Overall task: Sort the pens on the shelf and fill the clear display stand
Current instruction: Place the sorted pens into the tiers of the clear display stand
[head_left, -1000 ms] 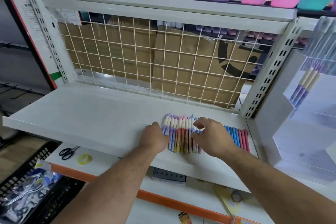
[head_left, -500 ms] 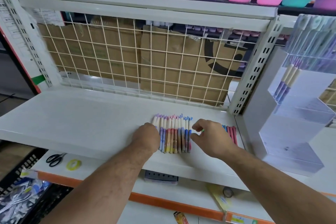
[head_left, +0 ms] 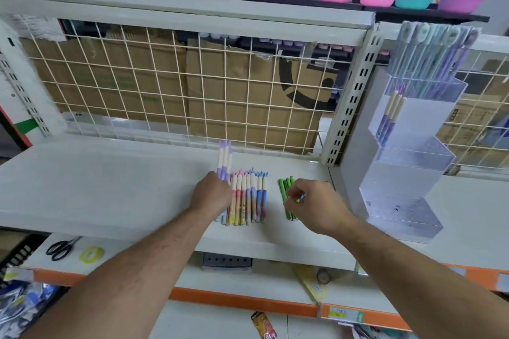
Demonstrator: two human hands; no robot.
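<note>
Head camera, looking down on a white shop shelf [head_left: 110,187]. My right fingers [head_left: 295,190] are curled together in a pinch on a small bunch of green pens [head_left: 283,187] that lies flat, pointing away from me. The fingertips are tucked under the right hand [head_left: 314,203], so I cannot tell how many pens they actually grip. My left hand [head_left: 212,194] is a fist with its back to the camera, clamped round the lower ends of what look like three purple-and-white pens [head_left: 224,158], which rise out of it, tilted up and away. Between the hands lies a row of pens [head_left: 248,195] in pink, orange and blue, side by side and touching, caps toward the wire grid [head_left: 165,85] behind; the left fist touches the row, and a bare strip separates the row from the green bunch. The clear display stand [head_left: 407,181] sits to the right on the neighbouring shelf, near my right hand. One of its upper tiers holds purple-and-cream pens [head_left: 389,115] much like those in my left fist, and I see no pens in the two lowest tiers. I judge the step to be separating colours. To do it well, I would square each bunch's ends against the shelf, lift straight up so the row is not scattered, and drop one colour per tier, caps upward.
</note>
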